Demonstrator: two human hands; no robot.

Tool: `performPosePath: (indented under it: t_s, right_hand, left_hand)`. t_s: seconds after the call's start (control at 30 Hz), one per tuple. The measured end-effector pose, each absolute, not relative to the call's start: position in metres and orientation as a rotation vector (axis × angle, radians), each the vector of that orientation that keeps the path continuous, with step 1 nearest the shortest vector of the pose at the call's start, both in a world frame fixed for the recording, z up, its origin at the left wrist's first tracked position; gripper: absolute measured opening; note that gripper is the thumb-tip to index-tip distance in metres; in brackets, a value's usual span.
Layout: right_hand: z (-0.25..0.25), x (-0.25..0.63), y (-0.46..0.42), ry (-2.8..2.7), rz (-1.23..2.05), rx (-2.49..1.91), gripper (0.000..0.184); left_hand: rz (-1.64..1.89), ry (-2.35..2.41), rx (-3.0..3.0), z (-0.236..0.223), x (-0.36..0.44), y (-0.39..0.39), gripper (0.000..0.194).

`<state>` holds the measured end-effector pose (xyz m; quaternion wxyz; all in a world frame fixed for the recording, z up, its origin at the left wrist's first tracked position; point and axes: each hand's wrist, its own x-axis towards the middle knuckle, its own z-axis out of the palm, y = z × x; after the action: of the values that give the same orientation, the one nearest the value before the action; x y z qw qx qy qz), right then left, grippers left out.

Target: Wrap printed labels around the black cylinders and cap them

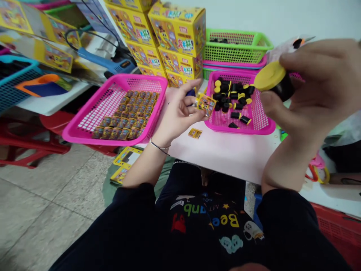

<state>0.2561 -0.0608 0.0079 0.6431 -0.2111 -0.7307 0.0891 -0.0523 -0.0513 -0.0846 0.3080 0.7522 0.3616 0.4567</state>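
From the head camera, the right hand (313, 82) holds a small black cylinder (283, 88) up at the right, tilted, with its round yellow cap (269, 76) facing left. The fingers (316, 60) curl over the top of it and the thumb presses from below. The left hand (177, 114) pinches a small yellow printed packet (205, 104) between its fingers and thumb, just above a pink basket (239, 130) heaped with more black cylinders, many yellow-capped. Another pink basket (98, 142) holds rows of packets. One loose packet (194, 133) lies on the pale counter (222, 154). Yellow printed boxes (177, 34) stand stacked behind, beside a green basket (235, 47).
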Motion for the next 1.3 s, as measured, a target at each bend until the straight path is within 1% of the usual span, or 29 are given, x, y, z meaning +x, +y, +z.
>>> performPosePath:
  t_s: [0.03,0.07,0.1,0.17,0.23,0.3,0.37,0.47,0.57,0.7,0.77,0.9,1.0,1.07,1.13,1.23,1.3]
  right_hand:
    - [0.010,0.248,-0.064,-1.774,-0.031,-0.384,0.058]
    - [0.012,0.242,-0.067,-1.819,-0.203,-0.317,0.057]
    - [0.013,0.238,-0.070,-1.813,-0.292,-0.285,0.053]
    - [0.012,0.233,-0.072,-1.723,-0.186,-0.346,0.039]
    - [0.009,0.232,-0.073,-1.664,-0.039,-0.396,0.029]
    - [0.007,0.232,-0.076,-1.631,-0.027,-0.428,0.027]
    - [0.007,0.230,-0.082,-1.596,-0.139,-0.489,0.030]
    - [0.011,0.222,-0.096,-1.588,-0.394,-0.546,0.028]
    - [0.015,0.218,-0.101,-1.686,-0.530,-0.615,0.020]
    - [0.012,0.222,-0.093,-1.843,-0.434,-0.751,0.022]
    - [0.010,0.224,-0.090,-1.912,-0.394,-0.761,0.019]
    - [0.009,0.222,-0.090,-1.992,-0.440,-0.810,0.012]
    - [0.007,0.218,-0.087,-1.995,-0.524,-0.876,0.017]
    - [0.002,0.215,-0.082,-1.972,-0.624,-0.828,0.018]
    - [-0.003,0.212,-0.076,-1.933,-0.792,-0.750,0.018]
    - [-0.012,0.209,-0.069,-1.857,-1.053,-0.689,0.015]
    - [-0.015,0.208,-0.066,-1.798,-1.159,-0.672,0.016]
  left_hand:
    - [1.246,0.932,2.013,-0.077,-0.047,-0.048,0.074]
    - [1.286,0.907,2.028,-0.068,-0.041,-0.046,0.075]
    - [1.328,0.871,2.038,-0.058,-0.036,-0.044,0.077]
    - [1.414,0.737,2.062,-0.037,-0.024,-0.041,0.083]
    - [1.478,0.532,2.080,-0.017,-0.012,-0.038,0.087]
    - [1.517,0.349,2.068,-0.003,0.000,-0.035,0.086]
    - [1.568,0.260,2.042,0.004,0.013,-0.029,0.084]
    - [1.693,0.183,2.008,0.000,0.029,-0.016,0.087]
    - [1.683,0.146,2.025,-0.013,0.035,-0.004,0.088]
    - [1.571,0.255,2.056,-0.021,0.026,0.001,0.095]
    - [1.510,0.357,2.064,-0.018,0.019,0.000,0.094]
    - [1.412,0.452,2.048,-0.005,0.006,-0.011,0.094]
    - [1.362,0.462,2.078,0.003,0.002,-0.025,0.090]
    - [1.369,0.529,2.124,0.005,0.002,-0.034,0.086]
    - [1.418,0.578,2.198,0.005,0.003,-0.041,0.083]
    - [1.585,0.559,2.341,-0.003,0.008,-0.045,0.082]
    - [1.719,0.553,2.376,-0.011,0.014,-0.044,0.075]
